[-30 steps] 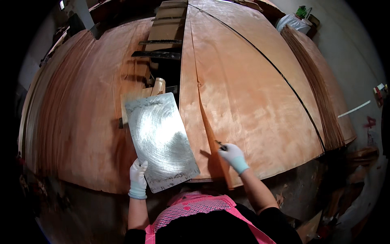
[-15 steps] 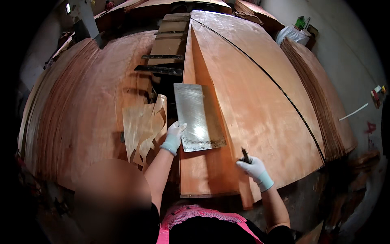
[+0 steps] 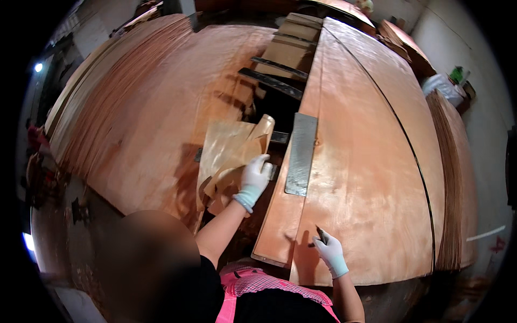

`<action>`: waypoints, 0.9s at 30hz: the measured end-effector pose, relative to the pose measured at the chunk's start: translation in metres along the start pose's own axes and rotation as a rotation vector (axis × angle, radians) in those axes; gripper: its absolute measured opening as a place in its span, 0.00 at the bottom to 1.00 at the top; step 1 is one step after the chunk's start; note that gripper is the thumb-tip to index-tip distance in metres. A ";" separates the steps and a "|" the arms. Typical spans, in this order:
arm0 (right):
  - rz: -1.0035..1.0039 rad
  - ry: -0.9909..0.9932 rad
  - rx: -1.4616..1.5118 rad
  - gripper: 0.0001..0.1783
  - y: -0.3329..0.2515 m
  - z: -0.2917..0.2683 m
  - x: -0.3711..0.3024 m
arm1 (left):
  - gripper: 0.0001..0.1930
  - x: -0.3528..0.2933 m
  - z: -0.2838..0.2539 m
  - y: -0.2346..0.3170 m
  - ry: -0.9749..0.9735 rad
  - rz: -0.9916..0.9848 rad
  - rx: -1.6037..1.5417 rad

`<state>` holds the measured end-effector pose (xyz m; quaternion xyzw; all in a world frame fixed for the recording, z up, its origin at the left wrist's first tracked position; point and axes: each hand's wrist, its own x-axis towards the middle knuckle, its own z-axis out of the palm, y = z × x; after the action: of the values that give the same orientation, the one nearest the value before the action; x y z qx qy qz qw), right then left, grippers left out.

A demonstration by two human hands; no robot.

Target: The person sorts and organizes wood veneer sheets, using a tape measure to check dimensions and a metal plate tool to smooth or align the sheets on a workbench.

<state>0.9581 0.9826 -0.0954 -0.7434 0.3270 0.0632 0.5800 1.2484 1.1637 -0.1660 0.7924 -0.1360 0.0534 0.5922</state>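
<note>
My left hand [image 3: 256, 176], in a white glove with a pale blue cuff, is open and holds nothing. It is over the gap between two veneer stacks, beside a curled pale veneer offcut [image 3: 229, 148]. A flat metal plate [image 3: 301, 156] lies on the narrow veneer strip [image 3: 277, 231] of the right stack, its right side apparently tucked under the edge of the wide veneer sheet [image 3: 366, 177]. My right hand [image 3: 330, 253], gloved alike, grips a small dark knife-like tool [image 3: 321, 234] above that sheet, its tip pointing forward.
A thin black line [image 3: 401, 124] curves along the wide sheet. Another veneer stack [image 3: 145, 102] stands to the left, and a further one [image 3: 451, 177] at the right wall. Dark crossbars [image 3: 272, 82] span the gap. A white bag [image 3: 444, 89] sits at the far right.
My left hand has let go of the metal plate and moved off it to the left. The plate now lies partly covered by the sheet, whose raised edge has come down. The view has shifted.
</note>
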 end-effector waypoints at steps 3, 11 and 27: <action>0.123 -0.016 0.087 0.17 0.002 -0.001 -0.001 | 0.19 0.011 -0.095 -0.030 0.305 -0.266 0.281; 0.078 -0.168 0.010 0.15 0.004 0.033 0.007 | 0.36 0.074 -0.169 -0.103 0.188 -0.450 0.888; 0.231 0.006 0.117 0.17 0.053 -0.017 -0.051 | 0.08 0.097 -0.168 0.094 0.154 0.070 0.395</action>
<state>0.8838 0.9821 -0.1089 -0.6661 0.4153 0.1081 0.6101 1.3274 1.2849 -0.0058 0.8814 -0.1045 0.1600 0.4320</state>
